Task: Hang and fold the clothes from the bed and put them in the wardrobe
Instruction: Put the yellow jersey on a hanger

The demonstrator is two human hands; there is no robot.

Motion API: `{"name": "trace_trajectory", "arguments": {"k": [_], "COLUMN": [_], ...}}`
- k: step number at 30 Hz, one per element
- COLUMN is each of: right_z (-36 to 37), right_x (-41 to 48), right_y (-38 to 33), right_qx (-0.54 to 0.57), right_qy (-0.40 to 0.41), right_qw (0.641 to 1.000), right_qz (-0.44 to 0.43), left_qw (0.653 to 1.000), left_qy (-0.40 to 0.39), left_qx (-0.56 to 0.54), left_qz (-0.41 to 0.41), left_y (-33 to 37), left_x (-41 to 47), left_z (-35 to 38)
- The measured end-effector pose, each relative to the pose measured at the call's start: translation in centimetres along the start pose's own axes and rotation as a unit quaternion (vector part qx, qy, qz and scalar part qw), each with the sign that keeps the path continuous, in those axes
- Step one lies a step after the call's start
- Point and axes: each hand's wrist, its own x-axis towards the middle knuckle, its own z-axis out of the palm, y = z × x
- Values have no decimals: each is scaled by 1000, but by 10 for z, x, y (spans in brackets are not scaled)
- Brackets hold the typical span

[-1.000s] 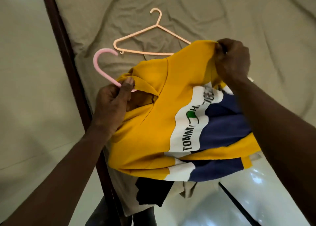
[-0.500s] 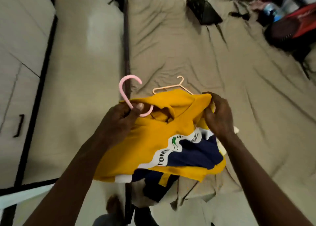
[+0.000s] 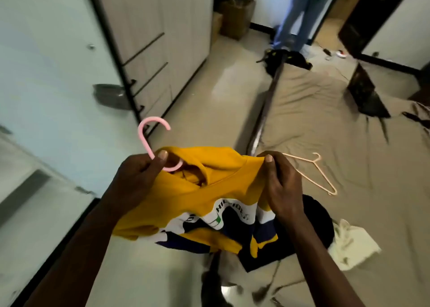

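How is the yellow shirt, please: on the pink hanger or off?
On: the pink hanger emerges from the yellow shirt at its collar.

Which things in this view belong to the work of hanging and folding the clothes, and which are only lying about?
Job: yellow shirt and pink hanger, held by left hand and right hand; peach hanger, dark garment, white cloth on the bed; wardrobe.
Lying about: black bag beyond the bed, cardboard box, dark crate.
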Motion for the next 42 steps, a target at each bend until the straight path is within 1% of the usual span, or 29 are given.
{"name": "trace_trajectory", "arguments": {"k": [1,2,3,4,5,6,8,10,12,14,16,17,18,21,22,23,24,26,28,29,30,33,35,37,40,42], "right_z": [2,20,32,34,44,62,90,116,140,163,189,204,219,266,285,303,319,351,377,387,397,425,433,447,460,467], "right_x": [-2,-13,-19,-15,-15,-24,-36,-42,-46,-43,-40,-38,-36,-33,-32,-31,-30,-19,2,11,25,66,81,98,122,137], "right_y": [-13,-51,-81,-93,-114,-142,-198,-243,-289,-326,-364,-383,-400,-445,-460,-474,-485,-510,-537,-550,-568,-615,-643,-669,-707,-730], "right_qx": [-20,-29,-47,-71,-95,-107,-85,-45,-1,21,47,60,79,144,164,181,199,228,237,243,252,280,293,329,365,349], "right_qy": [-6,-32,-56,-70,-80,-97,-107,-88,-74,-79,-98,-107,-120,-179,-199,-215,-224,-234,-242,-244,-243,-240,-245,-248,-225,-172], "right_qw": [999,993,985,979,969,956,945,934,917,900,886,882,880,874,871,871,872,872,875,876,877,875,866,851,846,866], "right_qz": [-41,-106,-157,-179,-214,-254,-298,-343,-393,-428,-450,-455,-453,-428,-417,-402,-388,-364,-346,-337,-328,-313,-322,-325,-317,-315], "left_qw": [1000,999,997,996,994,988,977,962,937,897,858,850,855,891,896,900,902,902,885,877,874,882,856,835,835,832], "left_qy": [11,49,60,49,67,110,162,207,244,291,332,350,368,412,415,412,410,406,426,432,425,383,412,451,462,474], "left_qx": [0,8,25,32,49,76,117,160,241,328,385,387,355,142,84,52,60,134,188,209,235,275,311,308,285,267], "left_qz": [14,22,41,62,75,78,72,79,67,63,77,76,79,126,136,135,119,58,7,-1,1,7,29,66,94,106], "left_y": [2,0,2,11,17,22,22,20,16,19,22,23,23,27,27,27,26,20,16,14,13,10,13,18,28,29], "left_x": [-6,-32,-47,-46,-57,-79,-108,-132,-150,-162,-173,-176,-177,-169,-164,-158,-153,-139,-125,-119,-110,-79,-63,-43,-21,-8], "left_z": [-14,-55,-84,-91,-112,-145,-204,-258,-304,-342,-382,-405,-427,-484,-503,-520,-535,-566,-601,-616,-634,-672,-686,-708,-746,-770]}}
